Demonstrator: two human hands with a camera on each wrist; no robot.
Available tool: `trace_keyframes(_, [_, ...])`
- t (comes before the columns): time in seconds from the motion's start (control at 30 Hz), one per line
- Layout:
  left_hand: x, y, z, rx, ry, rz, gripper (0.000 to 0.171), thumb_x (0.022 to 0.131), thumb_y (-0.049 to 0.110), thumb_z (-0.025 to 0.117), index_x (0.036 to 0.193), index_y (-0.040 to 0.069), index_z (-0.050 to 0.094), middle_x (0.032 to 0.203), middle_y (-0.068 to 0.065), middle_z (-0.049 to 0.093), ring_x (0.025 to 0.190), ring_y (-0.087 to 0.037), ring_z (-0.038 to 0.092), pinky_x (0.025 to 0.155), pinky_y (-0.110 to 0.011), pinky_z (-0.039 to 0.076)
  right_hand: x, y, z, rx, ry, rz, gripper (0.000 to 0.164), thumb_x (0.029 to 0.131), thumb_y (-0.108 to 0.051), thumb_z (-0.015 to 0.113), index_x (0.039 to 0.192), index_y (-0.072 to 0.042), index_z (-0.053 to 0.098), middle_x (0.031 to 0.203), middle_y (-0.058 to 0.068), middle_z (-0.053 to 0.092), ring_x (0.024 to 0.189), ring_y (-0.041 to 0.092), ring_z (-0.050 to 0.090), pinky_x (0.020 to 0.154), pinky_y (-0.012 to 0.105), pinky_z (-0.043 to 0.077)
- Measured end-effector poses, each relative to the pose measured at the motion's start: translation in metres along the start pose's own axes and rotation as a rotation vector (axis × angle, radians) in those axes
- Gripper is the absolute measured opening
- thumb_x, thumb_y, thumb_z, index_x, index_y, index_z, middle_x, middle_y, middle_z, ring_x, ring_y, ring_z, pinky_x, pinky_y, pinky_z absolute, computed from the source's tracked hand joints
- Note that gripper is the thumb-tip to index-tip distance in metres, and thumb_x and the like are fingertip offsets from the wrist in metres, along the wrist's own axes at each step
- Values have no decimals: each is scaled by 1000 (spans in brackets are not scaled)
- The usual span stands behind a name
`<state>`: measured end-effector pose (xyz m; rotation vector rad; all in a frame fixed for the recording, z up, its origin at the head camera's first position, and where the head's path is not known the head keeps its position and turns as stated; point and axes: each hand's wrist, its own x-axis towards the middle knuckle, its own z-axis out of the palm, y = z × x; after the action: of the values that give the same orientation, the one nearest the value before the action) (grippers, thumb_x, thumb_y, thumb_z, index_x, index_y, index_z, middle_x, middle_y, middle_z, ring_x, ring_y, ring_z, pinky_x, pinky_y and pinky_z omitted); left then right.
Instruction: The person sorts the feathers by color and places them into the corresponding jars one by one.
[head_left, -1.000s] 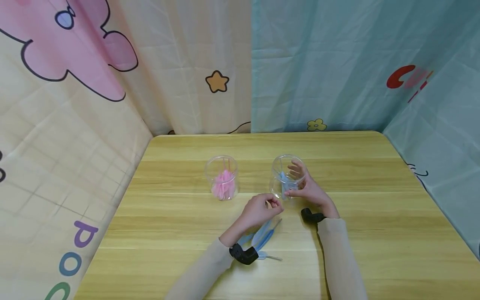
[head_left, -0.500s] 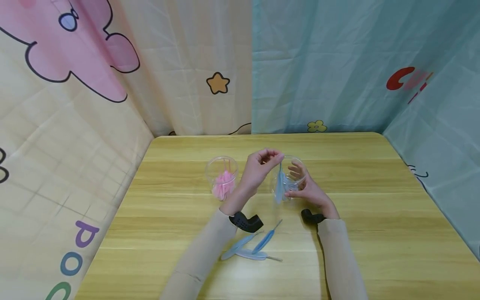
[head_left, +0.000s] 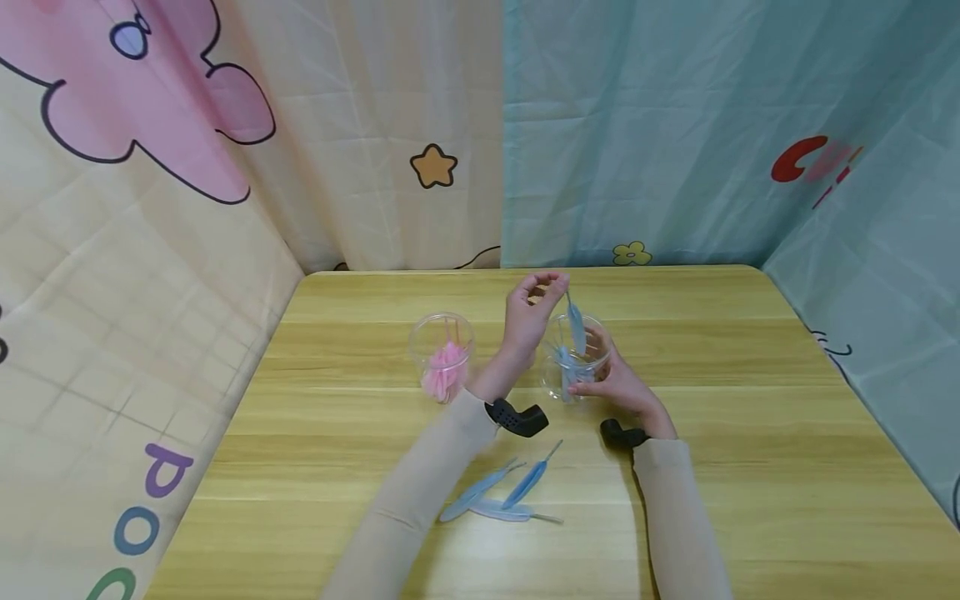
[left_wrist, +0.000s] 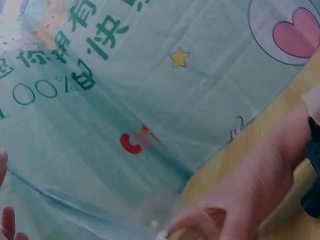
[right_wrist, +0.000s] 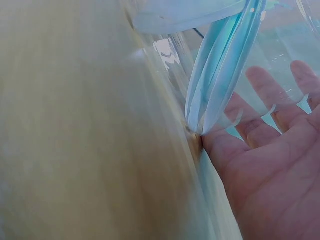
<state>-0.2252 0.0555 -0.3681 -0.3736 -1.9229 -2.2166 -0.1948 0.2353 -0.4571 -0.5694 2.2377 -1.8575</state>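
Note:
Between thumb and fingers my left hand (head_left: pixel 531 312) pinches a blue feather (head_left: pixel 576 327) by its quill. The feather hangs tip down over the mouth of a clear cup (head_left: pixel 551 385); the left wrist view shows it slanting from the fingertips toward the other hand. My right hand (head_left: pixel 622 382) grips that cup from its right side, fingers around the back and thumb at the front. Inside stand several blue feathers (right_wrist: pixel 220 70), seen through the wall in the right wrist view. Three more feathers, including a darker blue feather (head_left: pixel 527 483), lie on the table in front.
A second clear cup (head_left: pixel 442 321) with pink feathers (head_left: pixel 446 371) stands to the left on the wooden table (head_left: pixel 337 400). Printed curtains (head_left: pixel 645 125) hang close behind the table and at its sides. Both wrists carry black cameras.
My left hand rose from near the loose feathers with a blue feather and moved up and right; the feather now hangs over the cup's mouth. The right hand stayed on the cup.

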Motion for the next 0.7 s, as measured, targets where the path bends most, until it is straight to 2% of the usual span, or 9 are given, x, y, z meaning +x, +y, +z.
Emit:
trace_keyframes(0.1, [-8,-17,-2,126,11,-24,26,89,30,68,107,12,66,105,3,52,102,-27,42,77,-31,32,0,0,0,-7,-5,-24,96,78,4,74,148,-10,10,149,27,17,135,47,17,103,65,16])
trace_keyframes(0.2, [-17,-29,-6,185,33,-19,32,88,32,69,113,14,63,110,-2,51,104,-26,40,79,-35,33,0,-1,0,-11,-6,-33,97,78,3,75,148,-9,10,150,28,17,135,47,17,104,65,14])
trace_keyframes(0.33, [-28,-37,-17,199,82,33,32,89,28,67,113,7,59,106,-4,52,96,-23,43,78,-42,36,0,-1,1,-19,-5,-31,97,77,2,76,148,-7,9,150,27,18,135,47,17,104,65,13])
trace_keyframes(0.47, [-40,-43,-28,245,105,72,25,90,23,64,101,1,57,94,-5,53,84,-23,47,71,-33,38,0,0,0,-21,-4,-34,98,77,3,76,148,-5,9,149,27,18,135,47,17,104,64,13])
trace_keyframes(0.6, [-57,-50,-40,378,39,83,21,89,24,66,84,6,56,80,-1,52,72,-16,48,63,-24,37,2,13,-2,-17,0,-52,99,76,3,77,148,-8,10,150,25,19,135,46,18,104,64,14])
trace_keyframes(0.7, [-72,-53,-47,562,-58,81,25,87,28,68,71,13,55,72,4,51,66,-11,46,58,-24,38,2,13,-1,-3,-3,-71,100,75,6,76,148,-7,10,149,28,18,134,49,18,103,66,14])
